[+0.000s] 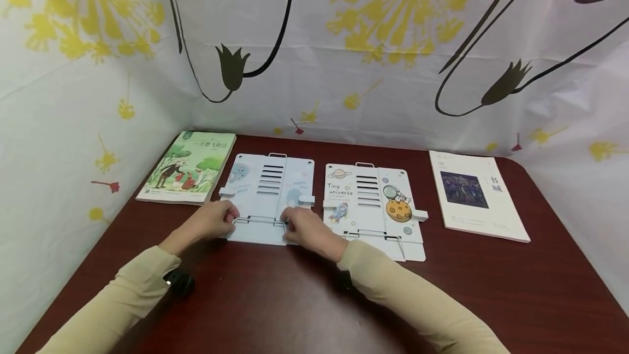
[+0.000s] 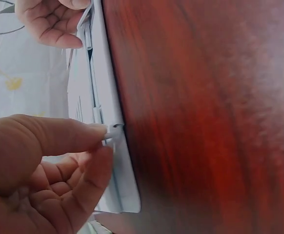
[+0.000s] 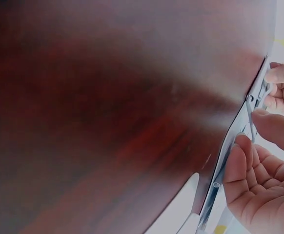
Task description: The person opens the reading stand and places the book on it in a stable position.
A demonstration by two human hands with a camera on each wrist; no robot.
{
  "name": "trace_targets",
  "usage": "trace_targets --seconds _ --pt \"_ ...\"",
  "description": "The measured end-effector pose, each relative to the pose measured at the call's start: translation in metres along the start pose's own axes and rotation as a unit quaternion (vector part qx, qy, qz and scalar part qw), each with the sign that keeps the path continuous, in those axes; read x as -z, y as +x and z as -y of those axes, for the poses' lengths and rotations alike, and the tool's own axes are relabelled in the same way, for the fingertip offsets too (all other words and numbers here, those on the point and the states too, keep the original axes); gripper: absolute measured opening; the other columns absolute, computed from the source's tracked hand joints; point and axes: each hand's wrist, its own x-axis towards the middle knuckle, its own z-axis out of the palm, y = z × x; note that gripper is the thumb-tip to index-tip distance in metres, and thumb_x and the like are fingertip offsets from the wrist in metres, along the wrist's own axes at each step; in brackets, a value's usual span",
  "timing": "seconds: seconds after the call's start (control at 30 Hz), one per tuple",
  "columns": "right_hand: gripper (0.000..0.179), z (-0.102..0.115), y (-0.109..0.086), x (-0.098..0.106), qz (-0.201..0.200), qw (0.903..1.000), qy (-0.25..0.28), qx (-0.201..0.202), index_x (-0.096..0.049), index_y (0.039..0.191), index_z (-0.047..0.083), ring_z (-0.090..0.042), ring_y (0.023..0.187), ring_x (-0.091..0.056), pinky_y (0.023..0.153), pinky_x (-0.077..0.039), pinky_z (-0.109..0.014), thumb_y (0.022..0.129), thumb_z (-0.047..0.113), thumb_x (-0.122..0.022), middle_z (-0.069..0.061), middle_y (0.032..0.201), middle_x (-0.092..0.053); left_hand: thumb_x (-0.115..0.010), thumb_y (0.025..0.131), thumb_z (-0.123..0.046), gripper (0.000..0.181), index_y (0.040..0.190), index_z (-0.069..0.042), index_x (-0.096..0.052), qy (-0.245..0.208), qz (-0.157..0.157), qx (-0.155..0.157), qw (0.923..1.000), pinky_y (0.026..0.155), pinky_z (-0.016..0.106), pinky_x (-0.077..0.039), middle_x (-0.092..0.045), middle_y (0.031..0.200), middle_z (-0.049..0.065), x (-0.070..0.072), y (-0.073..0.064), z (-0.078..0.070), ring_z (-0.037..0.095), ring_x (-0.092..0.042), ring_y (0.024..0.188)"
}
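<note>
A pale blue book stand [image 1: 248,194] with slots and cartoon prints lies flat on the table. Along its lower edge runs a thin wire page holder [image 1: 260,219]. My left hand [image 1: 214,219] is at the lower left corner; in the left wrist view its thumb [image 2: 78,134] and forefinger pinch the wire's end. At the other side my right hand [image 1: 312,229] pinches the wire's right end between thumb [image 3: 276,127] and forefinger. A second, white book stand [image 1: 339,223] with planet and astronaut prints lies just right of my right hand, its own wire raised a little.
A green illustrated book [image 1: 191,165] lies at the back left of the dark red table [image 1: 275,310]. At the right lies a white book [image 1: 472,212] with a dark cover picture. Patterned cloth [image 1: 304,92] hangs behind and at the sides.
</note>
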Motion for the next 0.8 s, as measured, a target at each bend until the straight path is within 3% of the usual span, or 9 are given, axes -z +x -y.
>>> trace_targets --seconds 0.27,0.6,0.8 --pt "0.028 -0.001 0.002 0.003 0.012 0.9998 -0.01 0.007 -0.061 0.106 0.002 -0.011 0.068 -0.055 0.063 -0.045 -0.023 0.08 0.009 -0.072 -0.003 0.076 -0.063 -0.066 0.081 -0.003 0.017 0.098 0.0 -0.064 -0.068 -0.024 -0.032 0.9969 0.063 0.027 -0.041 -0.056 0.078 0.003 -0.006 -0.006 0.007 0.014 -0.048 0.07" --pt "0.03 0.007 0.005 0.008 0.042 0.9991 -0.009 0.007 -0.057 0.106 0.001 -0.011 0.065 -0.049 0.06 -0.041 -0.022 0.081 0.007 -0.072 -0.001 0.073 -0.056 -0.067 0.08 -0.001 0.015 0.094 0.001 -0.064 -0.07 -0.05 -0.057 0.9947 0.062 0.025 -0.041 -0.056 0.076 0.003 -0.008 -0.006 0.011 0.013 -0.048 0.069" --pt "0.028 0.01 0.002 0.007 0.042 0.999 -0.003 0.015 -0.053 0.104 0.003 -0.011 0.062 -0.047 0.057 -0.039 -0.021 0.082 0.005 -0.07 0.0 0.069 -0.052 -0.067 0.078 0.002 0.016 0.093 0.0 -0.06 -0.068 -0.059 -0.094 0.9915 0.058 0.023 -0.04 -0.054 0.075 0.002 -0.006 -0.012 0.014 0.011 -0.046 0.066"
